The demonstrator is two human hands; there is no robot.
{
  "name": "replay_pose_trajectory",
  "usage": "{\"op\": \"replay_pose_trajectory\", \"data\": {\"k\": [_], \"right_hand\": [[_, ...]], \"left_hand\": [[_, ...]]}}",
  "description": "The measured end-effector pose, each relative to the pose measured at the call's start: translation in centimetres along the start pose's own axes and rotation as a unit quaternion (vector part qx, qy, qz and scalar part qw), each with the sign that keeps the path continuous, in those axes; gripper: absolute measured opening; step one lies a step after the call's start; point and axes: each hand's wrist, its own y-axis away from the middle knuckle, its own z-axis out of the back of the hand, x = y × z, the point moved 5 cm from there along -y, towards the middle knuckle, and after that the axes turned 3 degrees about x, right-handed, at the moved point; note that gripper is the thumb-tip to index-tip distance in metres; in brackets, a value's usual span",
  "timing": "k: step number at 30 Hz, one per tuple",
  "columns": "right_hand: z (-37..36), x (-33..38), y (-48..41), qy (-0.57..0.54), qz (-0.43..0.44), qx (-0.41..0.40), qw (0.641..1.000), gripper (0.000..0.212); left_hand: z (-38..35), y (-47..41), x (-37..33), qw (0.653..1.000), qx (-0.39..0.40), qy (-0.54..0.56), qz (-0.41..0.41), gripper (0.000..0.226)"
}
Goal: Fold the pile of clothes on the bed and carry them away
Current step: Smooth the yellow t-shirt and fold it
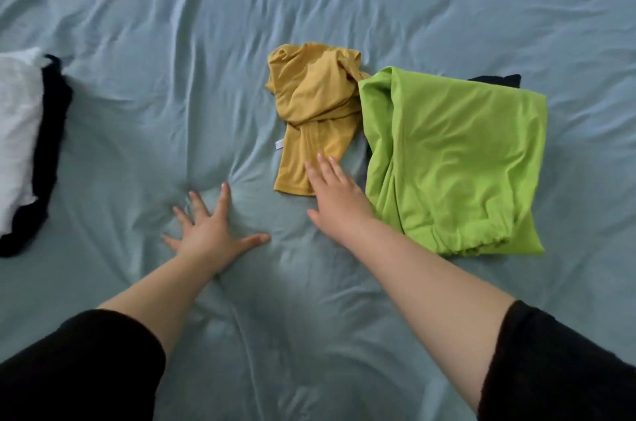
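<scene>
left hand [210, 231] splayed flat on the blue sheet [172, 41]; right hand [335, 195] lies on the crumpled mustard garment [313, 100], beside the green one [457, 159].

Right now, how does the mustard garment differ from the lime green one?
The mustard yellow garment is smaller and bunched up; the lime green garment is larger and lies flatter. A white tag shows on the mustard one, none on the green. Both lie on the bedsheet.

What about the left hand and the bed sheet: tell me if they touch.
Touching. The head view shows the left hand spread flat on the bed sheet, which dimples under it, with creases fanning out around it.
</scene>
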Motion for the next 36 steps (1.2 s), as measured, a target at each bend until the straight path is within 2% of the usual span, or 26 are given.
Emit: {"op": "replay_pose_trajectory", "data": {"k": [2,4,5,7,9,11,13,14,16,18,19,20,21,22,24,25,27,28,29,30,31,33,36], "right_hand": [[-0.5,0.4,-1.7,-0.026,-0.024,-0.013,0.999,0.065],[-0.1,1.4,-2.2,-0.084,-0.026,-0.086,0.992,0.037],[-0.2,2.1,-2.2,-0.099,-0.024,-0.108,0.989,0.031],[-0.9,4.1,-1.8,-0.073,0.0,-0.089,0.993,0.024],[-1.9,5.4,-1.0,-0.072,-0.005,-0.052,0.996,0.023],[-2.3,6.1,0.3,-0.178,-0.056,-0.055,0.981,0.019],[-3.0,7.8,1.9,-0.354,-0.073,-0.045,0.931,0.013],[-3.6,9.3,2.9,-0.433,-0.066,-0.02,0.899,0.011],[-5.0,12.6,5.2,-0.531,-0.053,0.034,0.845,0.01],[-6.6,14.9,7.7,-0.586,-0.046,0.089,0.804,0.01],[-7.4,15.6,9.0,-0.607,-0.045,0.115,0.785,0.01],[-7.9,15.9,10.1,-0.62,-0.052,0.134,0.771,0.014],[-8.0,15.8,10.9,-0.631,-0.069,0.13,0.761,0.02],[-7.7,15.1,11.4,-0.635,-0.102,0.094,0.76,0.023],[-7.0,12.5,11.6,-0.612,-0.208,-0.041,0.762,0.014],[-6.7,11.3,11.3,-0.601,-0.26,-0.089,0.751,0.018],[-6.9,10.8,9.9,-0.637,-0.31,-0.087,0.7,0.05],[-7.2,11.4,9.0,-0.678,-0.312,-0.07,0.662,0.058],[-7.6,12.2,7.9,-0.715,-0.31,-0.057,0.625,0.053],[-7.9,13.1,7.0,-0.741,-0.305,-0.056,0.596,0.04],[-8.3,13.8,6.2,-0.749,-0.305,-0.067,0.584,0.026],[-9.3,15.2,5.6,-0.739,-0.316,-0.087,0.588,0.01],[-11.1,16.7,6.9,-0.69,-0.347,-0.091,0.629,0.008]], "left_hand": [[0.1,-0.7,0.0,1.0,0.014,0.006,-0.013,0.129],[0.1,-1.0,0.3,0.999,0.033,0.01,-0.024,0.128],[0.1,-1.0,0.4,0.999,0.04,0.011,-0.028,0.126],[0.5,-1.1,0.6,0.998,0.053,0.013,-0.031,0.118],[1.4,-1.1,0.8,0.997,0.055,0.027,-0.04,0.1],[2.9,-0.6,1.7,0.993,0.014,0.102,-0.061,0.07],[4.2,0.6,2.8,0.975,-0.063,0.199,-0.076,0.041],[4.4,1.6,3.1,0.966,-0.073,0.238,-0.075,0.032],[3.5,3.3,3.0,0.939,0.002,0.337,-0.067,0.025],[1.6,4.8,2.8,0.88,0.124,0.458,-0.03,0.02],[0.9,5.3,3.0,0.857,0.154,0.491,-0.014,0.021],[0.5,5.8,3.6,0.85,0.157,0.503,-0.01,0.022],[0.3,6.2,4.3,0.85,0.144,0.507,-0.008,0.018],[0.3,6.6,5.2,0.854,0.123,0.505,-0.005,0.013],[0.6,7.6,7.1,0.862,0.104,0.496,0.011,0.016],[0.7,8.1,8.0,0.866,0.109,0.488,0.016,0.023],[0.6,8.9,10.0,0.882,0.124,0.454,0.018,0.036],[0.6,9.2,11.1,0.89,0.13,0.437,0.018,0.04],[0.5,9.4,12.2,0.895,0.136,0.425,0.02,0.042],[0.5,9.5,13.4,0.898,0.138,0.418,0.024,0.043],[0.6,9.5,14.8,0.9,0.135,0.413,0.032,0.045],[1.2,9.1,17.8,0.91,0.104,0.398,0.057,0.047],[2.7,7.9,22.9,0.928,0.035,0.358,0.096,0.046]]}}
